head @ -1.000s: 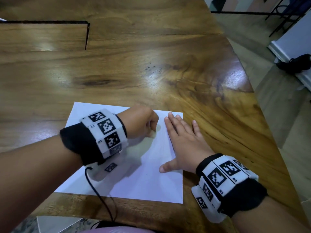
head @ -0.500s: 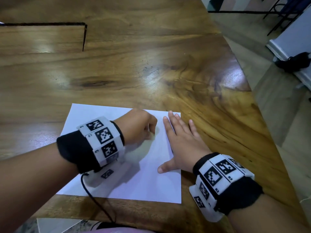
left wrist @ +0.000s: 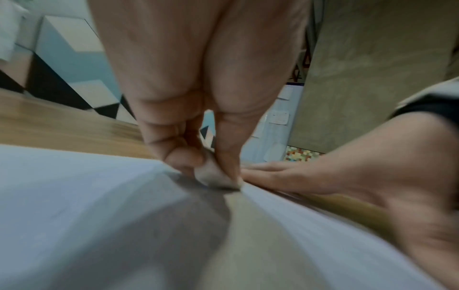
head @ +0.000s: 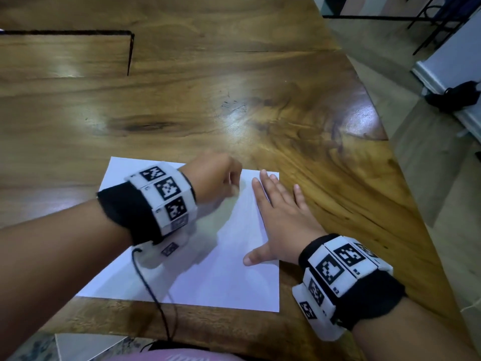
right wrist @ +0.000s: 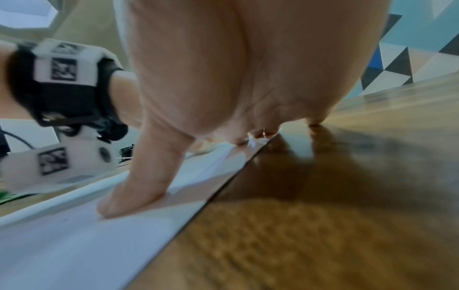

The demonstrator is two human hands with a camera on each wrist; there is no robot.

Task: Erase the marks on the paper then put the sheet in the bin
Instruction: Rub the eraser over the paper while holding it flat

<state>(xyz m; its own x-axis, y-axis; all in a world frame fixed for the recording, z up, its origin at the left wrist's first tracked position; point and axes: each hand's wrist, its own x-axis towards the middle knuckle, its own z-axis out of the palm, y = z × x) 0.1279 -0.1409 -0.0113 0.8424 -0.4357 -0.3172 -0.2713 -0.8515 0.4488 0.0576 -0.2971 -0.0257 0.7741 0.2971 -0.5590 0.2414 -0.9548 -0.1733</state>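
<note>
A white sheet of paper [head: 213,277] lies on the wooden table [head: 234,105] near its front edge. My left hand [head: 221,181] is curled over the sheet's far part and pinches a small pale eraser [left wrist: 213,177] whose tip touches the paper [left wrist: 74,196]. My right hand [head: 281,217] lies flat with straight fingers on the sheet's right edge, holding it down; its thumb [right wrist: 131,194] presses the paper [right wrist: 62,245]. The left hand is blurred. No marks show on the visible paper. No bin is in view.
The table's right edge [head: 390,157] runs diagonally, with floor beyond it. A dark slot [head: 128,53] cuts the tabletop at the far left. A black cable [head: 153,295] trails from my left wrist over the front edge. Dark objects [head: 455,96] lie on the floor at right.
My left hand with the eraser has shifted slightly back and forth over the sheet's far part and is blurred now. The right hand stays flat on the paper's right edge.
</note>
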